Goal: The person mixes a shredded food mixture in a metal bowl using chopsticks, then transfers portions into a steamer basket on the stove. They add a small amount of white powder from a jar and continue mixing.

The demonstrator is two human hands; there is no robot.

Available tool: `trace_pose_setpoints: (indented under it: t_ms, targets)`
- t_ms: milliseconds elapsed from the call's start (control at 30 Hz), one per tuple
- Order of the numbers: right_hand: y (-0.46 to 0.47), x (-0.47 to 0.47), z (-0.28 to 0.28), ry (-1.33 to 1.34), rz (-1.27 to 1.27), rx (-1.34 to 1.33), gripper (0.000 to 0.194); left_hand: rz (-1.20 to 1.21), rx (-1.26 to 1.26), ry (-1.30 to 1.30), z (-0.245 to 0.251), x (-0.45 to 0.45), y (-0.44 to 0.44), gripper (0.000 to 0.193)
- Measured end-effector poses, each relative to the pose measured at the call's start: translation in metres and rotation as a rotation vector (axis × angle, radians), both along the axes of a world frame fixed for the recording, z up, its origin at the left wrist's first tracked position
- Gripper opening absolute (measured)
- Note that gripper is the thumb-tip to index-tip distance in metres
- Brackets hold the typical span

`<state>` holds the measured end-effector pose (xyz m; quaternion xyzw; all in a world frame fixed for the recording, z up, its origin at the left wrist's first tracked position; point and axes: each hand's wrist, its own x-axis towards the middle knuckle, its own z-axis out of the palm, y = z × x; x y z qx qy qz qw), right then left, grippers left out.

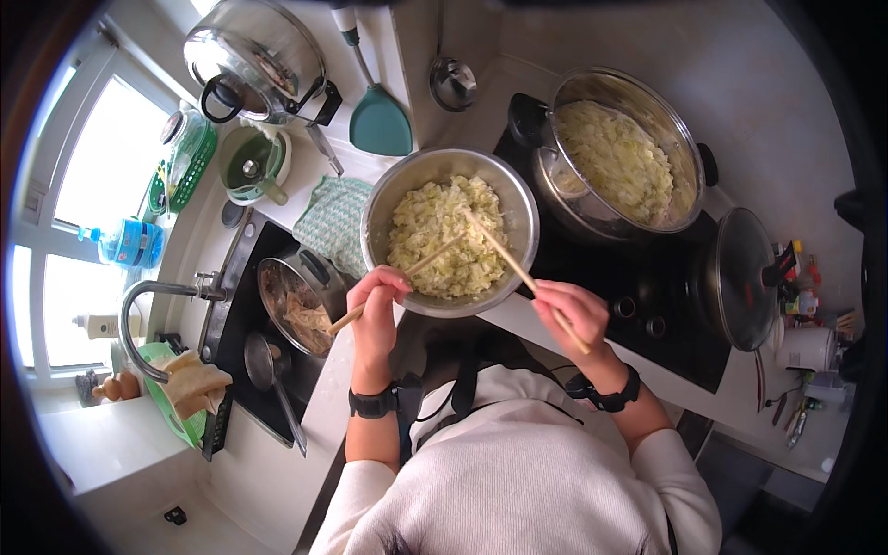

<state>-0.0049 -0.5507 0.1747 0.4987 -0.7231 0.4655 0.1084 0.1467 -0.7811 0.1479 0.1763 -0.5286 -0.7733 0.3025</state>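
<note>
A stainless steel bowl [372, 208] in front of me holds a pale green and white chopped mixture [444, 253], which looks like shredded cabbage. My left hand [378, 295] is closed around a wooden chopstick [433, 255] at the bowl's near left rim. Another wooden chopstick [510, 260] is gripped by my right hand [572, 316], at the near right of the bowl. Both tips meet in the mixture near the bowl's middle. At the upper right, a large steel pot [676, 132] on the cooktop contains a similar mixture [610, 156].
Right of the bowl is a black cooktop [624, 277] bearing a glass-lidded pan [746, 277]. To the left, a black sink [257, 374] holds a pot [312, 270] and a strainer [260, 361] under a curved faucet [132, 312]. A green checked cloth [333, 215] and turquoise spatula [380, 121] lie nearby.
</note>
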Motion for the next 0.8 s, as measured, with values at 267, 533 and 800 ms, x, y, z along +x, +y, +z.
trace_pose_setpoints:
  t_ms: [267,533,800]
  targets:
    - [0.005,0.007,0.005,0.100,0.092,0.023,0.021,0.116,0.077,0.032,-0.004,-0.002,-0.002,0.019]
    - [0.000,0.012,0.003,-0.003,0.130,0.036,0.021,0.079,0.036,0.016,-0.002,0.001,0.001,0.019]
    - [0.000,0.001,-0.008,0.010,-0.012,0.016,0.017,0.081,0.014,0.001,-0.003,0.006,0.000,0.017]
